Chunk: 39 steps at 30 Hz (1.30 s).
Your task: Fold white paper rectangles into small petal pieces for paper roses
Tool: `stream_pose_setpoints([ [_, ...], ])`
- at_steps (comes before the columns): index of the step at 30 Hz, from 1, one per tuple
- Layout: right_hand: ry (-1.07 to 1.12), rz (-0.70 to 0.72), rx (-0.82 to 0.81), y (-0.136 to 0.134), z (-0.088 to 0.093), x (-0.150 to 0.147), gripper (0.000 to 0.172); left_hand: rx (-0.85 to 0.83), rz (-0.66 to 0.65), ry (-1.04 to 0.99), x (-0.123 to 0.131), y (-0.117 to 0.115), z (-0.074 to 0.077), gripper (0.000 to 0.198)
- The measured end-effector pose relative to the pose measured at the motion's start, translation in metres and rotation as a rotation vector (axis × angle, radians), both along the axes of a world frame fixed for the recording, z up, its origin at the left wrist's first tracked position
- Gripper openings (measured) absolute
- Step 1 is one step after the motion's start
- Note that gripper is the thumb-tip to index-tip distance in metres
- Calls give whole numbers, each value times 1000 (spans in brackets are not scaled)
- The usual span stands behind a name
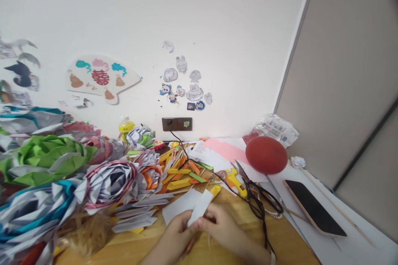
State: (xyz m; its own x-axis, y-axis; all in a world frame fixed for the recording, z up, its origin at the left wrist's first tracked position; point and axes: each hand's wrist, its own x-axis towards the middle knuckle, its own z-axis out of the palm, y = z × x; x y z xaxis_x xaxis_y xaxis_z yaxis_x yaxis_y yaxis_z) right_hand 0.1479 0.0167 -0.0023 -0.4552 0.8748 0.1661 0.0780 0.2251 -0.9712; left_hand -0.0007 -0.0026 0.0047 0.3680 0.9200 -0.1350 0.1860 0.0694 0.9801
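Nearest the lens: left hand (174, 236) and right hand (224, 228), met at the lower edge over a wooden table (289, 244). Both are closed on one white paper (186, 205), thumbs and fingertips pinched along its near edge. The sheet is held low over the table, its far end slanted away to the upper right.

Left of the hands: folded white strips (137, 217), stacked flat. Right of the hands: black scissors (259, 198), laid with blades pointing away. Past them, a dark phone (314, 209) is laid face up on white sheets. A yellow glue gun (234, 180) is found just by the scissor blades.

Mid-table: coloured strips (180, 172) in orange, yellow and green, heaped. Left side: large paper flowers (108, 182), crowded together, white with pink, blue and green. A red ball (265, 154) is set near the right wall, with a plastic bag (276, 128) behind it.

Farthest: a yellow bottle (126, 126), a brown socket (176, 124) with a black cord plugged in, cartoon stickers (186, 87) and a fan cutout (102, 78) on the wall.
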Motion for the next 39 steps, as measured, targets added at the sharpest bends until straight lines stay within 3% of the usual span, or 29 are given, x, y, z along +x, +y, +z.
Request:
stream_pose_setpoints([
  [6,25,37,27,-4,0,-3,22,-1,-53,-19,1,-3,6,48],
  [13,-4,26,21,-4,-2,-1,30,11,-75,-42,1,-2,1,48],
  [17,41,-109,-72,2,4,4,43,18,-96,-20,-1,-4,1,46],
  [21,83,-262,-41,7,12,9,48,44,-66,60,-1,-6,3,44],
  [30,-20,-95,-13,-7,2,-2,39,112,69,209,-1,-3,5,36],
  [39,46,-291,73,3,14,10,38,81,87,192,-2,-4,6,30],
])
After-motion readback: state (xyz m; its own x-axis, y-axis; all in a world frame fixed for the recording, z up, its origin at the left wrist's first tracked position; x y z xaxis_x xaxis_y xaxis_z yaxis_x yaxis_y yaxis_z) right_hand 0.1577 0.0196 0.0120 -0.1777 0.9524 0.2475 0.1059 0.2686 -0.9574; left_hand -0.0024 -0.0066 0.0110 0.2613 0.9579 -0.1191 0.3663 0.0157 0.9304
